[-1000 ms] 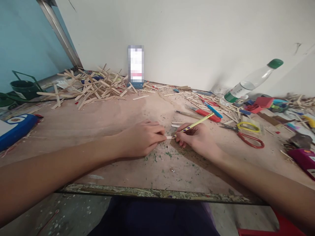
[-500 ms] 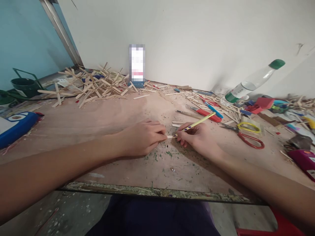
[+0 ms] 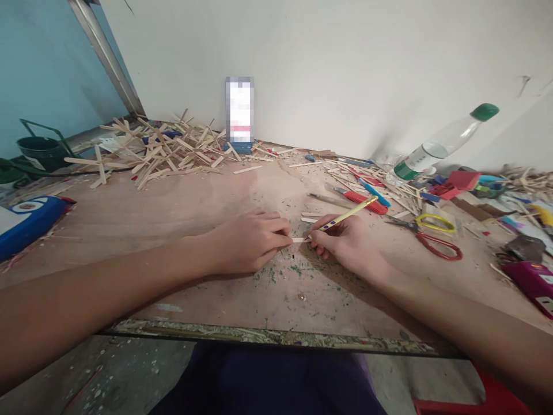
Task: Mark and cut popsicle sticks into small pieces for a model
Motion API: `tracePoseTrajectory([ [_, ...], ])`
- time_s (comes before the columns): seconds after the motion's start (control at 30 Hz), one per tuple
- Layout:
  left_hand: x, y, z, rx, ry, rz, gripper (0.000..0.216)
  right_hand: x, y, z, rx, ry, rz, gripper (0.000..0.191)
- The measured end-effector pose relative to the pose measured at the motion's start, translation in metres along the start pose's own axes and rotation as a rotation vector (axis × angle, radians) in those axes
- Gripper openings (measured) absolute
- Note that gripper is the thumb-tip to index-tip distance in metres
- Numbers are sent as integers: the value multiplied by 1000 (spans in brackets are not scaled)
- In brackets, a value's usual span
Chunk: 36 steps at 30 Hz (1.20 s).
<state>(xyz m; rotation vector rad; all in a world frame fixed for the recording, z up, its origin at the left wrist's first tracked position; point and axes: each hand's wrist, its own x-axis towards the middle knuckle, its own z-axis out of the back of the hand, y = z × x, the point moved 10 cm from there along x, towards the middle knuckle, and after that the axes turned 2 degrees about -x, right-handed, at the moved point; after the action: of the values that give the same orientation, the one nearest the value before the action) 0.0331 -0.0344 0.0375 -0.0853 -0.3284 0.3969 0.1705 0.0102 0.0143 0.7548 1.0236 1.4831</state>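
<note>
barely budged vs 1 sec ago. pinching small wood stick (image 3: pixel 299 240) w/ left hand (image 3: pixel 248 242) fingers, flat on bench (image 3: pixel 173 213) mid. gripping yellow pencil (image 3: pixel 345 215) tight in right hand (image 3: pixel 345 245) fingers, tip on stick's end. same hold.

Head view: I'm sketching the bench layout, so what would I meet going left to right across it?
Blue case → pile of wooden sticks → left hand pinching a short stick → right hand holding a yellow pencil → red-handled scissors → magenta box.
</note>
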Motion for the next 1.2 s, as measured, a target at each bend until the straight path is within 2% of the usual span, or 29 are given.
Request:
tracePoseTrajectory([
  [1.2, 0, 2, 0, -15, 12, 20, 32, -1, 4, -1, 48, 21, 11, 9],
])
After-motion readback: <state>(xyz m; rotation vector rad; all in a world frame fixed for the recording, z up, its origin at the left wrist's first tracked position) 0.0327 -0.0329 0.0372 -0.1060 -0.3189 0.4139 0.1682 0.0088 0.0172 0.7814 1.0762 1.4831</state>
